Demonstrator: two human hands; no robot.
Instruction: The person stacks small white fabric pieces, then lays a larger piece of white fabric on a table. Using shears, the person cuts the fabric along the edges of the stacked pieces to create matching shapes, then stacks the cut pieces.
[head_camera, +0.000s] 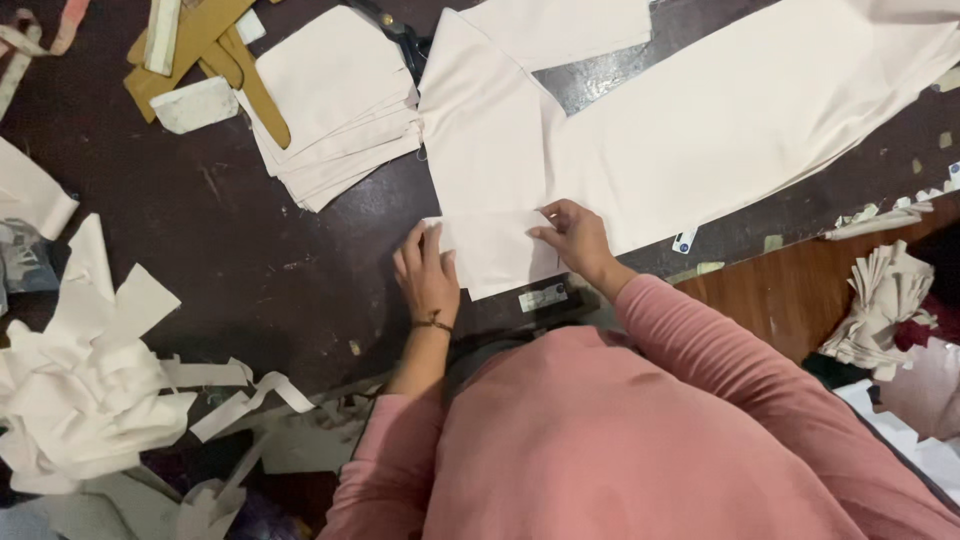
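Observation:
A small folded piece of pale cream fabric (495, 250) lies near the front edge of a dark worktable (250, 250). My left hand (425, 275) rests flat on its left edge, fingers spread, a thin bracelet at the wrist. My right hand (575, 238) pinches the piece's upper right edge with fingers curled. The piece is the lower end of a long cream cloth strip (730, 110) that runs up to the far right. Pink sleeves cover both arms.
A stack of cut cream squares (335, 100) sits at the back, with tan cardboard templates (200, 45) beside it. Scrap strips pile up at the left (90, 390). More scraps lie on the wooden floor at the right (885, 300).

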